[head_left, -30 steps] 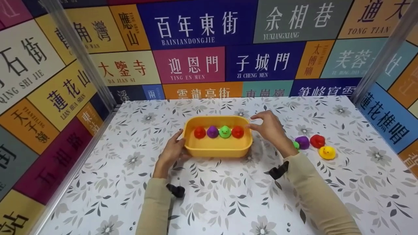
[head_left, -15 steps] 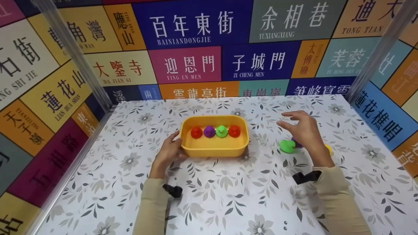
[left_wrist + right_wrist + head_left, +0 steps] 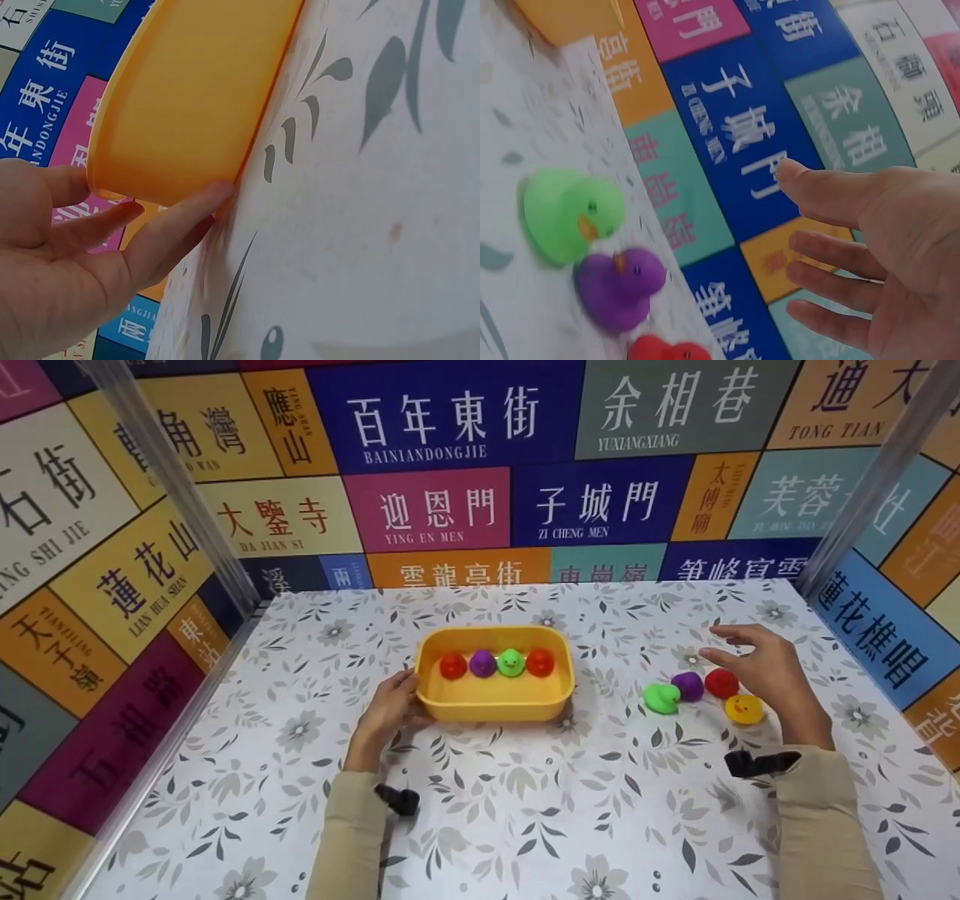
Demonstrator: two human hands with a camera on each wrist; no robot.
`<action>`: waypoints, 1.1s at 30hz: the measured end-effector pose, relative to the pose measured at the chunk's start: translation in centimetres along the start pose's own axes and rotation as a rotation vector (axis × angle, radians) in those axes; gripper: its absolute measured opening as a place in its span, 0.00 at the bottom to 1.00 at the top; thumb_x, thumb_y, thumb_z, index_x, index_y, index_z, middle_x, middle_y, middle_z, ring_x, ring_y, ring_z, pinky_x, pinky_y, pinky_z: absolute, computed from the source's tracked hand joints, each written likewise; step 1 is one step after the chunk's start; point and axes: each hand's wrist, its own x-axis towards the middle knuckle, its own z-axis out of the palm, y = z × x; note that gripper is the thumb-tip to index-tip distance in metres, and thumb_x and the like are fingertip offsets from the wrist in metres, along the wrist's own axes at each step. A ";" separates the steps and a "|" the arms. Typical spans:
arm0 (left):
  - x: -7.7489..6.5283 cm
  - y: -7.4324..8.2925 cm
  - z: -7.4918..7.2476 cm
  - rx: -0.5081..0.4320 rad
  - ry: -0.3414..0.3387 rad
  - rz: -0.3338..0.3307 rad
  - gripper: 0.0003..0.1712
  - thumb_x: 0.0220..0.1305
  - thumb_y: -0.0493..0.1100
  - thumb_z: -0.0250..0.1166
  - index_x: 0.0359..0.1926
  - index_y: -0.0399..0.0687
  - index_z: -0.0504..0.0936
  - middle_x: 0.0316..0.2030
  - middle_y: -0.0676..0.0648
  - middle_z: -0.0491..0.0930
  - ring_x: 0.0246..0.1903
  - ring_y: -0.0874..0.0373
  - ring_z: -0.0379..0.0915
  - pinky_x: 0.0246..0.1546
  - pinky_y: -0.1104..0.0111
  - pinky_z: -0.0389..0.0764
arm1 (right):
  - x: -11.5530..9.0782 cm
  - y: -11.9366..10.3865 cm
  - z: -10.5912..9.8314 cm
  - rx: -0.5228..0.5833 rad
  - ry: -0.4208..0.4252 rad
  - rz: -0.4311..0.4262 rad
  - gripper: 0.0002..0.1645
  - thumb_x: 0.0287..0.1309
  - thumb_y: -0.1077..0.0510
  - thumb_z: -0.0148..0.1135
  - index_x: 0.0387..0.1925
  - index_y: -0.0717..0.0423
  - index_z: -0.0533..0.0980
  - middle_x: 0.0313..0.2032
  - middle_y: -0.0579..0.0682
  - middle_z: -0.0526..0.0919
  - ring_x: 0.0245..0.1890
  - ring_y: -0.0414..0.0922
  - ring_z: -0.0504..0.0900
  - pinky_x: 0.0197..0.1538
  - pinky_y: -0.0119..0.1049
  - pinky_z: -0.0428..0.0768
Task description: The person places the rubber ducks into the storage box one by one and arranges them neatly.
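A yellow plastic tub [image 3: 495,710] stands on the table, with a row of toy ducks inside: red [image 3: 453,665], purple [image 3: 483,664], green [image 3: 511,663] and another red one [image 3: 540,663]. My left hand [image 3: 386,706] rests against the tub's left end; in the left wrist view its extended fingers [image 3: 180,225] touch the outer wall. At the right, my right hand [image 3: 772,675] hovers with parted fingers, holding nothing. Below and left of it sit a green duck [image 3: 661,698], a purple duck [image 3: 688,686], a red duck [image 3: 722,683] and a yellow duck [image 3: 744,709].
A white cloth with grey flowers and leaves covers the table [image 3: 525,810]. Upright panels [image 3: 435,508] printed with street names stand behind it and along both sides. Clear strips [image 3: 176,480] run up the corners. Each wrist carries a small black camera [image 3: 761,763].
My right hand has moved from the tub's right rim out to the right, past the loose ducks, uncovering them. My left hand and the tub stay together.
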 end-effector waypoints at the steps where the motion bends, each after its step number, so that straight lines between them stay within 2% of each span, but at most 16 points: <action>1: 0.0 0.0 -0.1 -0.005 -0.003 0.004 0.29 0.80 0.48 0.46 0.75 0.45 0.61 0.60 0.31 0.78 0.41 0.50 0.85 0.44 0.56 0.88 | 0.0 0.6 -0.2 0.010 -0.006 0.007 0.47 0.60 0.29 0.60 0.72 0.51 0.66 0.70 0.66 0.66 0.68 0.67 0.63 0.67 0.68 0.67; 7: 0.0 0.0 -0.3 0.005 0.011 0.010 0.28 0.79 0.49 0.48 0.75 0.52 0.63 0.58 0.33 0.80 0.38 0.51 0.85 0.40 0.59 0.88 | 0.3 3.4 -0.8 0.072 -0.059 0.053 0.53 0.56 0.25 0.60 0.74 0.51 0.64 0.70 0.67 0.67 0.71 0.69 0.59 0.68 0.72 0.59; 11: -0.1 0.0 -0.2 -0.008 0.016 0.017 0.27 0.79 0.47 0.48 0.75 0.52 0.64 0.58 0.33 0.80 0.35 0.53 0.84 0.33 0.63 0.86 | 0.5 4.9 -0.8 0.079 -0.113 0.103 0.56 0.55 0.23 0.60 0.74 0.52 0.62 0.72 0.68 0.62 0.72 0.70 0.56 0.69 0.73 0.58; 17: -0.1 0.0 0.1 -0.030 0.030 0.035 0.27 0.79 0.44 0.49 0.75 0.53 0.63 0.59 0.32 0.79 0.31 0.55 0.82 0.25 0.68 0.81 | 0.5 6.2 -0.2 0.076 -0.177 0.140 0.58 0.55 0.24 0.60 0.75 0.54 0.60 0.72 0.71 0.60 0.71 0.70 0.57 0.70 0.71 0.59; 25: -0.3 0.1 0.1 -0.041 0.044 0.037 0.28 0.78 0.44 0.49 0.76 0.57 0.62 0.58 0.32 0.79 0.30 0.54 0.81 0.25 0.67 0.82 | 0.7 7.1 0.7 0.090 -0.238 0.161 0.59 0.54 0.25 0.62 0.76 0.54 0.58 0.69 0.72 0.64 0.67 0.66 0.66 0.68 0.58 0.71; 28: -0.3 0.1 0.1 -0.044 0.045 0.048 0.28 0.78 0.43 0.49 0.76 0.56 0.63 0.57 0.31 0.79 0.29 0.55 0.81 0.24 0.68 0.82 | 0.8 7.4 0.7 0.085 -0.246 0.176 0.59 0.54 0.25 0.63 0.76 0.53 0.58 0.68 0.71 0.66 0.65 0.64 0.68 0.63 0.48 0.77; 31: -0.3 0.0 0.2 -0.035 0.045 0.067 0.28 0.78 0.43 0.48 0.76 0.55 0.63 0.57 0.31 0.79 0.31 0.56 0.83 0.26 0.64 0.85 | 0.9 7.7 0.7 0.113 -0.262 0.205 0.60 0.53 0.25 0.64 0.76 0.53 0.58 0.69 0.70 0.66 0.65 0.62 0.68 0.57 0.39 0.77; 33: -0.2 0.0 0.3 -0.022 0.045 0.080 0.28 0.78 0.43 0.48 0.76 0.55 0.63 0.57 0.31 0.80 0.31 0.55 0.84 0.28 0.61 0.87 | 0.9 7.9 0.7 0.136 -0.272 0.220 0.60 0.53 0.26 0.65 0.77 0.53 0.57 0.69 0.69 0.66 0.65 0.61 0.67 0.56 0.37 0.74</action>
